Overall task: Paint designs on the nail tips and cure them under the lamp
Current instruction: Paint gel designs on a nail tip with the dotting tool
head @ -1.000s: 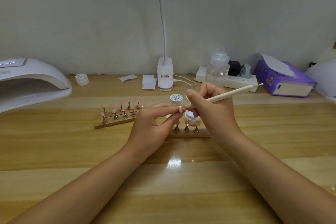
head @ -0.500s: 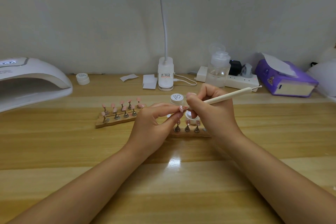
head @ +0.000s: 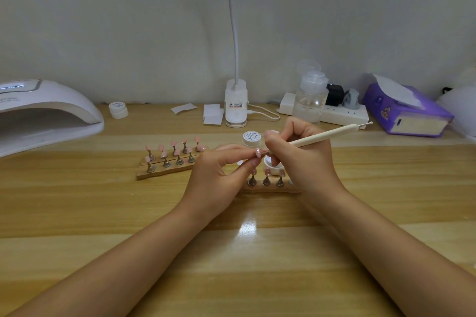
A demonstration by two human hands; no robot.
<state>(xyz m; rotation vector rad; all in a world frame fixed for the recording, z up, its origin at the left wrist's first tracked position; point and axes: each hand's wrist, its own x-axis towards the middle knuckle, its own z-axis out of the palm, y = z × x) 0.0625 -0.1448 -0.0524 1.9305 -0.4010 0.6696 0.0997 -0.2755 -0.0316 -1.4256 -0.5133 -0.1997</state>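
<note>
Head view, left to right: white curing lamp [head: 49, 110] standing open-mouthed at the table's [head: 77, 208] left edge, well apart from the work; small lidded gel pot [head: 118, 109] near the wall; wooden stand [head: 164, 168] carrying two rows of plain pink nail tips on metal pegs, not yet decorated by the look of them. At centre, left hand [head: 219, 180], thumb and forefinger pinching a single pink nail tip [head: 257, 153] held up off the table, already dotted with pale marks. Meeting it from the right, dotting pen [head: 316, 137], gripped pencil-fashion by the curled fingers [head: 273, 140] of the right hand [head: 306, 159], working end touching or just at the tip's surface, hard to tell which. Below the pen, open pot of white gel [head: 273, 167]; behind, a lidded pot [head: 252, 137]; in front, second stand [head: 270, 186] with a few pegged tips. Further right, pump bottle [head: 310, 96], power strip [head: 342, 114], purple tissue box [head: 409, 113]. Painting apparently midway. Best done with heels of both hands braced on the table, light vertical touches, little gel on the ball, and the tip kept level until cured.
</note>
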